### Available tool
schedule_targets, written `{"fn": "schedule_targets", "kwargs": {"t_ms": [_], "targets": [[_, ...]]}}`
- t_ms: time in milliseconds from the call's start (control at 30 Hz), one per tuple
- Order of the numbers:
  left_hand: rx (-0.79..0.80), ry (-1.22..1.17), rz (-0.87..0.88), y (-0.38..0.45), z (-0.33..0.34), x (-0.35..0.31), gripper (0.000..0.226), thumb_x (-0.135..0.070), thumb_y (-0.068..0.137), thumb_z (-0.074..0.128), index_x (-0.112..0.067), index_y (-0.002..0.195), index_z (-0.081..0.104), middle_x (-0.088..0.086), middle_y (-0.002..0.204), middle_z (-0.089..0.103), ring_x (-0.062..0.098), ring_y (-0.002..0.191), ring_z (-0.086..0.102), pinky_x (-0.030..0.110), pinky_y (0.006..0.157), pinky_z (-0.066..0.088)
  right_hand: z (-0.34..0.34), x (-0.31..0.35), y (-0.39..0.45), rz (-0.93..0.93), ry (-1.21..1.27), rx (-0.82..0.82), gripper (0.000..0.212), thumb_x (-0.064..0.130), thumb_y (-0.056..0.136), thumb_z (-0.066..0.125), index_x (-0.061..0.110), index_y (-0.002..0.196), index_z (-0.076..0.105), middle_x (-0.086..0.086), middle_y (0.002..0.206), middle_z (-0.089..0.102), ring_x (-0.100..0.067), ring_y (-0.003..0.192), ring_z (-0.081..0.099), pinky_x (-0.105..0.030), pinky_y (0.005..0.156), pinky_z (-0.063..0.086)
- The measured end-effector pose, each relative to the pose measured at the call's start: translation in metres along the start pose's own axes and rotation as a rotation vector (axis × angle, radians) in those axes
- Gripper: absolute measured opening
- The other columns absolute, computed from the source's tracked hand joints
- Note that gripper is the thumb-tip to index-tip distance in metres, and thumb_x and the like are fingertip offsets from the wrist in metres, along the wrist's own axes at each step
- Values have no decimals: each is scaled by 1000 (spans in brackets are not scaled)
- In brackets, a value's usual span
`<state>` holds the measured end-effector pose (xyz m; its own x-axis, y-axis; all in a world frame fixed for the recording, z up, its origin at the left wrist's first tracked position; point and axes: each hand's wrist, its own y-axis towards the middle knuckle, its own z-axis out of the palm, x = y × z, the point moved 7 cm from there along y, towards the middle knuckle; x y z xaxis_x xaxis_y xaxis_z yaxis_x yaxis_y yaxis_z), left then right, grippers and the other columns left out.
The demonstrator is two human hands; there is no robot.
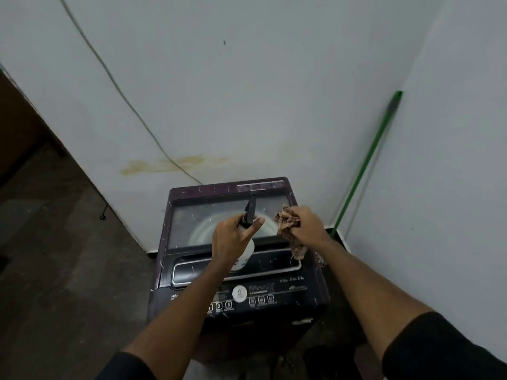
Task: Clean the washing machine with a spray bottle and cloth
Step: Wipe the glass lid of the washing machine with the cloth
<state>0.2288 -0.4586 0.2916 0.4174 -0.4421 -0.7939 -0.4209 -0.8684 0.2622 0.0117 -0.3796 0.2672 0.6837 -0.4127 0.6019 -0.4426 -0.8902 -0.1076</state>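
My left hand (230, 239) grips the spray bottle (245, 252), nozzle pointing away over the washing machine (192, 272) lid, while my right hand (307, 224) squeezes the cloth (288, 220) beside it.

I see open room above the washing machine (241, 270) lid, though the wall (247, 105) stands close behind it. A green pole (367, 165) leans in the right corner (beside the machine), narrowing that side; the left floor (55, 270) lies open.
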Motion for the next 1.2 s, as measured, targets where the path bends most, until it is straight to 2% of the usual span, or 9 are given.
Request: {"fn": "schedule_targets", "kwargs": {"t_ms": [133,300,467,600,733,800,900,1033,1200], "targets": [[-2,15,-100,20,16,28,56,-91,82,55,-42,100,76,-7,72,77,17,65,75,46,66,65,17,-5,49,-10,25,33,47,5,88,60,12,134,59,-14,123,65,-33,112,62,-39,98,53],[71,67,-141,36,42,51,61,-95,85,46,-43,104,71,-16,84,77,4,76,75,44,74,65,38,-12,94,8,26,2,35,15,91,67,15,124,53,-12,114,69,-33,103,66,-44,87,57],[106,83,-228,41,62,77,73,-104,79,36,-39,104,55,-8,83,73,12,72,73,51,70,64,77,-22,118,-25,-158,144,55,30,95,68,21,146,50,-11,143,54,-31,132,51,-48,109,48],[81,19,-288,46,64,91,65,-101,79,44,-48,115,43,-12,97,74,9,75,75,46,69,65,91,-29,111,-92,-412,29,69,55,92,62,31,153,40,-6,156,36,-29,148,30,-49,117,30],[87,54,-296,53,64,99,71,-78,92,62,-35,145,46,-20,108,69,7,87,71,33,72,60,103,-33,105,-98,-428,72,80,26,89,73,36,157,32,-4,159,35,-32,149,32,-51,116,41],[120,69,-317,62,68,107,45,-61,99,67,-33,133,60,-18,88,70,4,76,69,29,65,51,102,-34,111,-129,-423,72,78,11,89,69,33,156,39,-5,155,41,-32,144,39,-47,113,46],[197,-25,-392,78,78,118,11,-48,103,67,-38,105,71,-9,64,64,2,57,61,29,59,44,88,-33,134,-112,-309,17,68,10,91,68,32,152,48,-6,143,52,-29,125,54,-43,102,55],[239,-132,-400,93,88,120,18,-54,102,67,-38,95,71,-3,70,69,5,61,61,32,63,49,62,-38,170,-29,-244,-97,70,23,98,64,34,161,35,-9,139,51,-27,115,56,-39,93,57],[248,-96,-365,105,90,117,35,-73,92,57,-42,101,69,-9,78,71,7,70,65,36,69,53,31,-53,223,131,-183,-206,70,7,93,57,29,158,42,-13,144,45,-36,119,54,-46,97,55]]}}
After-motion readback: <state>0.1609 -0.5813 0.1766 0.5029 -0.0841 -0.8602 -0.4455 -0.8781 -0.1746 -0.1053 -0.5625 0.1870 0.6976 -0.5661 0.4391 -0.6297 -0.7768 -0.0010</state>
